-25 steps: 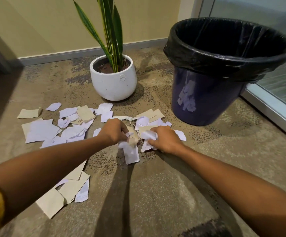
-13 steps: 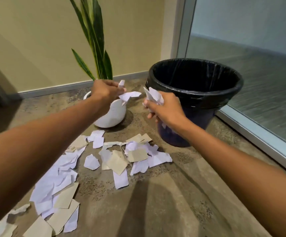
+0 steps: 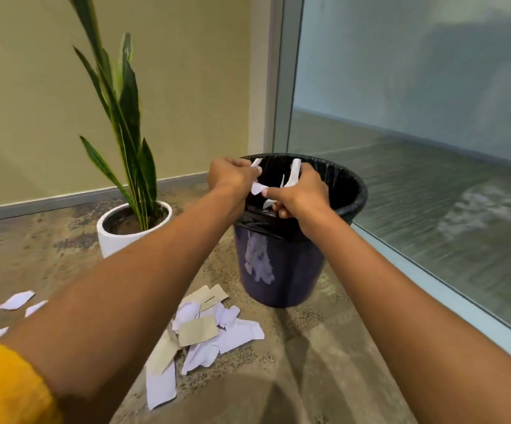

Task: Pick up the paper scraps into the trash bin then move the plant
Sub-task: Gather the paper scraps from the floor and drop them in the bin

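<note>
Both my hands are over the mouth of the dark blue trash bin (image 3: 281,270), which has a black liner. My left hand (image 3: 231,175) is closed on white paper scraps (image 3: 257,187) at the bin's near-left rim. My right hand (image 3: 300,194) grips more white scraps (image 3: 294,172) just beside it. A pile of white and tan paper scraps (image 3: 205,335) lies on the floor in front of the bin, partly hidden under my left forearm. The plant (image 3: 125,117), tall green leaves in a white pot (image 3: 110,240), stands left of the bin.
A few more scraps (image 3: 15,300) lie at the far left on the mottled floor. A beige wall with a grey skirting runs behind the plant. A glass panel (image 3: 416,148) in a metal frame stands close to the bin's right side.
Both hands have lifted the scraps from the floor pile up and forward, and now hold them over the bin's opening. The view has risen with them.
</note>
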The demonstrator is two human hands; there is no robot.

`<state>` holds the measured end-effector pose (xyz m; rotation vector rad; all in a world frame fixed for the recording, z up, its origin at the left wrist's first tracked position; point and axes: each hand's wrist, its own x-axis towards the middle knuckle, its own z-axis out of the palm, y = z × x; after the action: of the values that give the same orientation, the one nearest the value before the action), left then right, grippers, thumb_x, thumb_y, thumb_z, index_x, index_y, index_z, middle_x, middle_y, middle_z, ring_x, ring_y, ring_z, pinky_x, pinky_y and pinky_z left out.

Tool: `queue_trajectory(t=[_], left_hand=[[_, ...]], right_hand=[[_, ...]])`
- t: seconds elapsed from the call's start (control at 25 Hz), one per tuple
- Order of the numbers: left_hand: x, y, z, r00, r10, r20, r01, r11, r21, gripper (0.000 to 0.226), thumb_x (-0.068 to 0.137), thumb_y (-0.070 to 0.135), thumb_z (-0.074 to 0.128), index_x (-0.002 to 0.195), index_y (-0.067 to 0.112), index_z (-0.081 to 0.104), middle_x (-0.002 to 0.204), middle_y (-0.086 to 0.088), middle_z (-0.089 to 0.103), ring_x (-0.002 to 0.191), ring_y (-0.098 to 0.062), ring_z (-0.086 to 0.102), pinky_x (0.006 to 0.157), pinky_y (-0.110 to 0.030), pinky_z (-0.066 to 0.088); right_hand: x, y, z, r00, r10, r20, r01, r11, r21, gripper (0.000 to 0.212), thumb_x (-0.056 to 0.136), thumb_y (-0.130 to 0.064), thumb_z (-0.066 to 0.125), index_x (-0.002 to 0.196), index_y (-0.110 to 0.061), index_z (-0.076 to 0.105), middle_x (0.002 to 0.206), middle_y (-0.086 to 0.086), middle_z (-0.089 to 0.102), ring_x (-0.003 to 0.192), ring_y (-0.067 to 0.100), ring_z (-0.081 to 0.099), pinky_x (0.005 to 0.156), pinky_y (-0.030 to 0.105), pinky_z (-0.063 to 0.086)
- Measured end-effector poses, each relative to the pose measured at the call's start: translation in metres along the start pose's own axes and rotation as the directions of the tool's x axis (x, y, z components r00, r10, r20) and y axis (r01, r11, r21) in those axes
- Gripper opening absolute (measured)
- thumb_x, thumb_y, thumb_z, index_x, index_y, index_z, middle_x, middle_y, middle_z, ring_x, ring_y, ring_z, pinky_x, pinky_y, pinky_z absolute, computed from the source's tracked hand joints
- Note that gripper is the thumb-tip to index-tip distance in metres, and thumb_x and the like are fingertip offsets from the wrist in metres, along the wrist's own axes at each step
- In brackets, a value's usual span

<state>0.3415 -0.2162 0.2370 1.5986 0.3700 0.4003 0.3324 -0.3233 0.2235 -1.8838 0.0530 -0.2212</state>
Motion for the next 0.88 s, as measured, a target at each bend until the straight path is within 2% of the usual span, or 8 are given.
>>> queue_trajectory(t=[0.08, 0.2, 0.28, 0.4, 0.52, 0.68, 0.76, 0.88], left_hand=[[-0.003, -0.004, 0.006, 0.998, -0.017, 0.066, 0.018, 1.0, -0.025, 0.02, 0.077, 0.005, 0.071, 0.071, 0.017, 0.057, 0.09, -0.01, 0.064, 0.08, -0.023, 0.061, 0.084, -0.035, 0.055], [-0.006, -0.006, 0.002, 0.993, -0.006, 0.122, 0.012, 0.999, -0.045, 0.018, 0.081, -0.003, 0.06, 0.092, 0.011, 0.063, 0.087, -0.009, 0.062, 0.081, -0.023, 0.062, 0.09, -0.038, 0.056], [-0.009, -0.005, -0.006, 0.986, 0.011, 0.164, 0.0, 0.998, -0.066, 0.023, 0.085, -0.008, 0.05, 0.096, 0.008, 0.062, 0.086, -0.01, 0.058, 0.085, -0.022, 0.06, 0.086, -0.037, 0.057], [-0.014, -0.004, -0.022, 0.982, 0.041, 0.186, -0.038, 0.999, -0.023, 0.021, 0.089, -0.007, 0.046, 0.094, 0.006, 0.063, 0.089, -0.01, 0.059, 0.085, -0.019, 0.061, 0.074, -0.03, 0.058], [-0.017, -0.007, -0.047, 0.988, 0.056, 0.145, -0.067, 0.995, 0.072, 0.021, 0.09, -0.006, 0.046, 0.092, 0.005, 0.064, 0.082, -0.009, 0.061, 0.072, -0.016, 0.061, 0.063, -0.024, 0.056], [-0.02, -0.03, -0.092, 0.976, 0.031, 0.217, -0.091, 0.958, 0.273, 0.016, 0.09, -0.005, 0.049, 0.095, 0.001, 0.062, 0.076, -0.011, 0.061, 0.064, -0.015, 0.059, 0.055, -0.021, 0.054], [-0.018, -0.046, -0.114, 0.97, 0.002, 0.243, -0.099, 0.916, 0.388, 0.013, 0.089, -0.003, 0.054, 0.097, -0.001, 0.063, 0.085, -0.015, 0.064, 0.07, -0.018, 0.062, 0.061, -0.025, 0.056], [-0.015, -0.076, -0.143, 0.962, -0.053, 0.268, -0.115, 0.812, 0.572, 0.015, 0.085, 0.0, 0.061, 0.099, -0.001, 0.066, 0.094, -0.017, 0.066, 0.077, -0.022, 0.064, 0.067, -0.032, 0.059]], right_hand=[[0.0, 0.002, -0.003, 1.0, 0.003, 0.007, -0.003, 1.0, 0.001, 0.069, 0.072, -0.003, 0.077, 0.131, -0.012, 0.044, 0.109, 0.018, 0.062, 0.051, 0.019, 0.059, 0.037, 0.021, 0.044], [-0.003, 0.005, -0.003, 1.0, 0.004, 0.017, -0.004, 0.999, 0.032, 0.072, 0.075, 0.001, 0.075, 0.137, -0.013, 0.041, 0.093, 0.011, 0.058, 0.047, 0.017, 0.056, 0.04, 0.023, 0.046], [-0.006, 0.005, -0.002, 1.0, -0.011, 0.008, 0.011, 0.999, 0.038, 0.066, 0.077, 0.002, 0.074, 0.134, -0.014, 0.045, 0.093, 0.006, 0.055, 0.045, 0.014, 0.056, 0.038, 0.021, 0.045], [-0.012, 0.004, 0.0, 0.996, -0.081, -0.028, 0.082, 0.997, 0.013, 0.047, 0.079, -0.001, 0.073, 0.121, -0.015, 0.057, 0.111, 0.008, 0.058, 0.046, 0.012, 0.059, 0.037, 0.017, 0.044], [-0.024, 0.004, 0.008, 0.976, -0.215, -0.023, 0.215, 0.976, -0.02, 0.027, 0.081, -0.005, 0.071, 0.103, -0.019, 0.064, 0.103, 0.006, 0.065, 0.048, 0.01, 0.06, 0.038, 0.014, 0.042], [-0.053, 0.01, 0.04, 0.932, -0.328, 0.153, 0.337, 0.941, -0.036, 0.02, 0.08, -0.005, 0.07, 0.093, -0.02, 0.068, 0.082, -0.001, 0.068, 0.053, 0.003, 0.058, 0.045, 0.013, 0.043], [-0.068, 0.022, 0.062, 0.909, -0.294, 0.296, 0.327, 0.943, -0.067, 0.019, 0.079, -0.002, 0.07, 0.092, -0.016, 0.069, 0.078, 0.001, 0.066, 0.049, 0.003, 0.055, 0.043, 0.013, 0.041], [-0.085, 0.043, 0.093, 0.843, -0.187, 0.505, 0.32, 0.928, -0.189, 0.02, 0.078, -0.002, 0.07, 0.096, -0.012, 0.071, 0.081, 0.003, 0.066, 0.055, 0.008, 0.057, 0.045, 0.012, 0.045]])
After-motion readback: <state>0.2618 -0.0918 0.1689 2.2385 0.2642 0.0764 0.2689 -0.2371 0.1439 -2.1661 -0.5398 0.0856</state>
